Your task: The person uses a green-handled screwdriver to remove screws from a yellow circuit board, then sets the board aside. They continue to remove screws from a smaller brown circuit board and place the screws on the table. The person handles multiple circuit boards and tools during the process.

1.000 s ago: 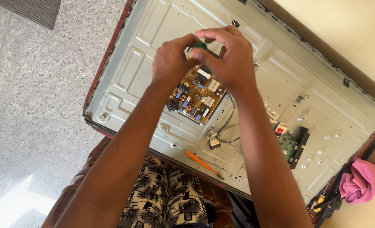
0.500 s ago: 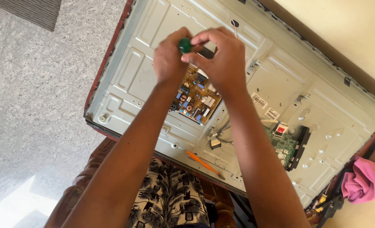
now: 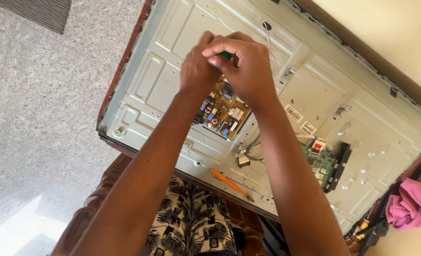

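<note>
Gripping together above a grey metal back panel (image 3: pixel 163 76), both hands meet over the brown circuit board (image 3: pixel 224 114). The left hand (image 3: pixel 198 71) curls its grip narrow against the right hand (image 3: pixel 246 66), whose fingers are closed around a small green-handled tool (image 3: pixel 226 55); only a sliver of green shows between the fingertips, so its shape and its tip are hidden. Whether the left hand also holds the tool or only steadies the right one cannot be told.

The panel is a wide, pale sheet of pressed metal with ribs and shallow squares stamped into it, lying tilted across the view, with a dark red rim (image 3: pixel 118 80) along its left side. That left edge overhangs the speckled grey floor (image 3: pixel 40 118), which lies open well to the left. The circuit board sits near the panel's middle, crowded with small blue, yellow and black parts, just beneath the hands.

Below the board, an orange-handled tool (image 3: pixel 227 182) lies near the panel's lower edge, between the two forearms. Farther right, past the right forearm, sit two white stickers (image 3: pixel 299 119) and a green circuit board (image 3: pixel 322 163) with a black bracket beside it. The stretch of panel right of that is bare metal up to the far rim. Beyond the lower right corner, a pink cloth (image 3: pixel 412 204) lies bunched.
</note>
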